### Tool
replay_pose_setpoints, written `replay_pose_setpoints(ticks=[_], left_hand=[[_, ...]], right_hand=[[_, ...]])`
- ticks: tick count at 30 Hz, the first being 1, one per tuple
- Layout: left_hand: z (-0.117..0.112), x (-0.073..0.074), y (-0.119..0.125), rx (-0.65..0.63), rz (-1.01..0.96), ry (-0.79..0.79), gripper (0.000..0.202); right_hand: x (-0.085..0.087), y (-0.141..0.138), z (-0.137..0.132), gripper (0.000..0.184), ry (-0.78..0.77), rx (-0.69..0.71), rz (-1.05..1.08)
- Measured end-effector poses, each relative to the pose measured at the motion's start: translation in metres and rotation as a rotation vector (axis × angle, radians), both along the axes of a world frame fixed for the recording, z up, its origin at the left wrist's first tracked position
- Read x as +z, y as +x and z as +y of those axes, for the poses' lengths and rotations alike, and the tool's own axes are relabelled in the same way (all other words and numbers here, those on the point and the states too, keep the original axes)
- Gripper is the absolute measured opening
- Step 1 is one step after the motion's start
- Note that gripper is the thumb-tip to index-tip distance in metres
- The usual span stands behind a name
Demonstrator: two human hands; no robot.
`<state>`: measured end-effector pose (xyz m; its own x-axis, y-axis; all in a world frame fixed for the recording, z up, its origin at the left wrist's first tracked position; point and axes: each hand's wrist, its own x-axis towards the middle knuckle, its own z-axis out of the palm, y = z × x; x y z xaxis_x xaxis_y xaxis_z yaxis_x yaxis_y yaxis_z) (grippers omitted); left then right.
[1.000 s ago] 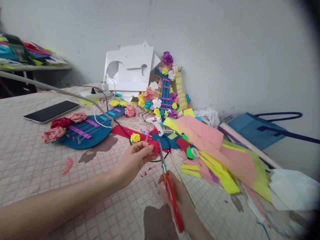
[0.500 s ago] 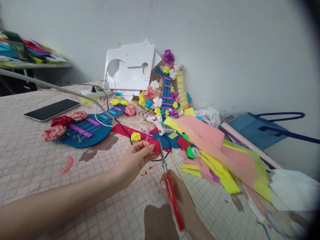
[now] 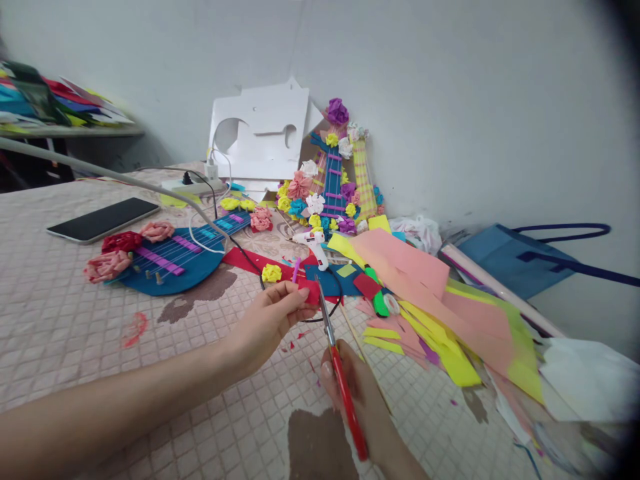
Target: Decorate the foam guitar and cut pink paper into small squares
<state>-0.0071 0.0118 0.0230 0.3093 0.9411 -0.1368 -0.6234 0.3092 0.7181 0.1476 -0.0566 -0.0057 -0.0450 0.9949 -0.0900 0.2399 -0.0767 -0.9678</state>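
Between its thumb and fingers, my left hand [image 3: 273,313] pinches a small piece of red paper [image 3: 309,291]. My right hand [image 3: 345,377] grips red-handled scissors [image 3: 345,393], their blades pointing away from me at the right edge of that paper. Whether the blades are parted is hard to tell. Just beyond the hands lie a white glue gun [image 3: 314,248], a blue sheet [image 3: 330,280] and a yellow paper flower [image 3: 271,273]. Small red scraps [image 3: 293,345] are scattered on the tablecloth below my left hand.
To the left lie a blue paper guitar [image 3: 185,263] with flowers and a tablet [image 3: 105,220]. Decorated guitars [image 3: 334,180] and white cut-out board [image 3: 260,133] lean on the wall. Pink and yellow paper [image 3: 410,267] covers the right side, near a blue bag [image 3: 515,260]. A cable [image 3: 150,183] crosses the left.
Almost nothing differs. My right hand and the scissors have shifted very slightly, while my left hand keeps the red paper in the same place.
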Motion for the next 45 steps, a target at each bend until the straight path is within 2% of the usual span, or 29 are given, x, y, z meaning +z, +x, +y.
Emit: replay_pose_setpoints(ticks=[4, 20, 36, 45], left_hand=[[0.0, 0.001, 0.0, 0.004, 0.002, -0.003, 0.021], [0.001, 0.004, 0.0, 0.003, 0.01, 0.0, 0.02], [0.016, -0.001, -0.008, -0.135, 0.07, 0.048, 0.017], [0.025, 0.005, -0.012, -0.196, 0.116, 0.061, 0.02]], right_hand=[[0.005, -0.002, -0.002, 0.028, 0.02, -0.001, -0.063], [0.005, 0.0, -0.004, 0.03, 0.033, 0.024, -0.082], [0.003, 0.003, -0.004, 0.028, -0.012, 0.002, -0.07], [0.002, 0.004, -0.005, 0.026, -0.005, -0.003, -0.115]])
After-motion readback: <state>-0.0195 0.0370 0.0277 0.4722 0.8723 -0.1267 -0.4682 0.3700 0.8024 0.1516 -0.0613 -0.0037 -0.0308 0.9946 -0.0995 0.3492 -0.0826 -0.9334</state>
